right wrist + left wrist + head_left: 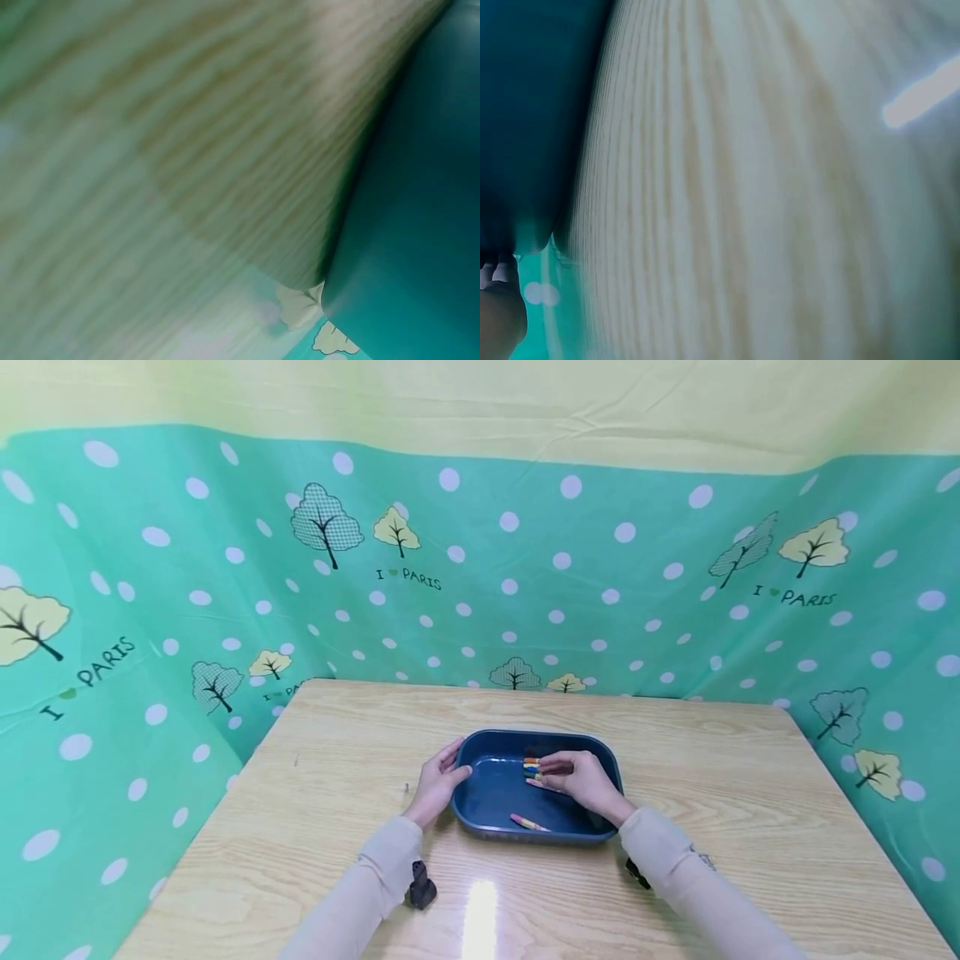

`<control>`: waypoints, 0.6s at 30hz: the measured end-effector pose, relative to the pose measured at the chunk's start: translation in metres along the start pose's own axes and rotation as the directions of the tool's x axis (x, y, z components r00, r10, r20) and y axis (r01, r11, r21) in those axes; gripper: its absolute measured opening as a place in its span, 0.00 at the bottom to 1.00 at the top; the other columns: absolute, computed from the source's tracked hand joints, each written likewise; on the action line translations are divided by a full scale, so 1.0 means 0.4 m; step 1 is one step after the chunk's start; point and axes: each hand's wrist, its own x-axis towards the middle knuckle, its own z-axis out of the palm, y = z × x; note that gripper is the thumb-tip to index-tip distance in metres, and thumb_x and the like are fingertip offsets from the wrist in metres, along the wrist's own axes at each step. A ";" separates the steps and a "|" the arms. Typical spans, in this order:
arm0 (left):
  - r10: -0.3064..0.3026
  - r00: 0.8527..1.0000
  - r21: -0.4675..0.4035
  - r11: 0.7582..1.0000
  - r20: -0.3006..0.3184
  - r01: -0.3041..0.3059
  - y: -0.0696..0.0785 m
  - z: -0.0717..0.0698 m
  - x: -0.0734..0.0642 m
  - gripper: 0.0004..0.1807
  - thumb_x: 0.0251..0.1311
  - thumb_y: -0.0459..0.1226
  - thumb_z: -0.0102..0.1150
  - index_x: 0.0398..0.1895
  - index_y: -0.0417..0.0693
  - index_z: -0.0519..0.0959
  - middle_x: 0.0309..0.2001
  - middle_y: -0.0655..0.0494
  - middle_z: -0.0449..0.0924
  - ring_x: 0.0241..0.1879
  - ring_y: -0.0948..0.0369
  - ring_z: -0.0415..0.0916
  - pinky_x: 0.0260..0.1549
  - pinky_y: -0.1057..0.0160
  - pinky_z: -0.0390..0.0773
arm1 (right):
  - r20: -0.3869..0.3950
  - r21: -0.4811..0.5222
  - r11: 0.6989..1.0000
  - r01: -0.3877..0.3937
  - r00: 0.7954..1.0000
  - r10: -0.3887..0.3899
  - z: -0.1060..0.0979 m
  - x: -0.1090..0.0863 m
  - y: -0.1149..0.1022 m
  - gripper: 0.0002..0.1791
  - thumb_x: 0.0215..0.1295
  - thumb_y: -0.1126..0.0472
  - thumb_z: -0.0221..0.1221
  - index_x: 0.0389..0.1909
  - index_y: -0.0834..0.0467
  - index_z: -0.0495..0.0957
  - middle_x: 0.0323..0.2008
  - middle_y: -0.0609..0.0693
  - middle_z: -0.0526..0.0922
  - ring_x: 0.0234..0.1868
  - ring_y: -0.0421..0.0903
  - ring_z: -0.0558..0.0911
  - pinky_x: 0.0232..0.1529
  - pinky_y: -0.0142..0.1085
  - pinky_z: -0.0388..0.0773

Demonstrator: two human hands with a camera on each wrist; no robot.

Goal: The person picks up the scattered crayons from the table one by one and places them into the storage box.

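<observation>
A dark blue rectangular basin (487, 827) stands on the wooden table. My left hand (437, 783) grips its left rim, thumb over the edge and fingers along the outside. In the left wrist view, part of that hand (499, 319) shows beside the basin wall (532, 112). My right hand (587, 783) reaches inside the basin, thumb and fingers curled at several coloured crayons (532, 768) lying side by side. Their right ends are hidden by the hand. One pink-and-yellow crayon (528, 822) lies apart on the basin floor, near the front wall. The right wrist view shows only the basin's outer side (420, 225).
The light wood table (360, 735) extends around the basin. A green dotted curtain (525, 585) hangs behind and at both sides. Dark wrist devices (422, 887) sit under the sleeves. A tiny object (407, 787) lies left of the left hand.
</observation>
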 end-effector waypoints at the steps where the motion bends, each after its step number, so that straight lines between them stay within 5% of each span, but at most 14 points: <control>1: -0.004 1.000 0.005 1.000 -0.005 0.004 -0.002 0.001 0.000 0.30 0.57 0.27 0.52 0.65 0.41 0.62 0.65 0.39 0.62 0.65 0.47 0.60 0.63 0.55 0.64 | 0.000 0.003 1.000 0.001 1.000 -0.001 0.000 0.000 0.000 0.14 0.56 0.67 0.60 0.45 0.61 0.80 0.39 0.53 0.85 0.40 0.45 0.83 0.38 0.34 0.83; 8: -0.001 1.000 0.015 1.000 0.001 0.001 -0.003 0.004 0.000 0.30 0.58 0.28 0.52 0.65 0.43 0.62 0.65 0.40 0.61 0.65 0.47 0.60 0.63 0.54 0.64 | -0.028 0.010 1.000 -0.007 1.000 0.007 -0.010 -0.003 -0.006 0.13 0.56 0.64 0.62 0.44 0.59 0.81 0.40 0.52 0.84 0.40 0.44 0.83 0.38 0.33 0.83; 15: -0.010 1.000 0.018 1.000 0.017 0.010 0.056 0.010 -0.032 0.30 0.57 0.25 0.51 0.65 0.36 0.61 0.64 0.35 0.60 0.64 0.44 0.59 0.63 0.52 0.64 | -0.020 0.009 1.000 -0.020 1.000 0.020 -0.026 -0.020 -0.016 0.14 0.56 0.63 0.61 0.45 0.59 0.81 0.42 0.53 0.84 0.41 0.45 0.83 0.40 0.34 0.83; 18: -0.008 1.000 0.014 1.000 0.005 0.008 0.027 0.005 -0.016 0.30 0.57 0.26 0.52 0.65 0.38 0.62 0.64 0.36 0.61 0.64 0.45 0.60 0.62 0.53 0.64 | -0.028 0.000 1.000 -0.024 0.999 0.024 -0.037 -0.028 -0.019 0.14 0.56 0.63 0.61 0.45 0.59 0.81 0.43 0.54 0.84 0.42 0.44 0.83 0.39 0.33 0.83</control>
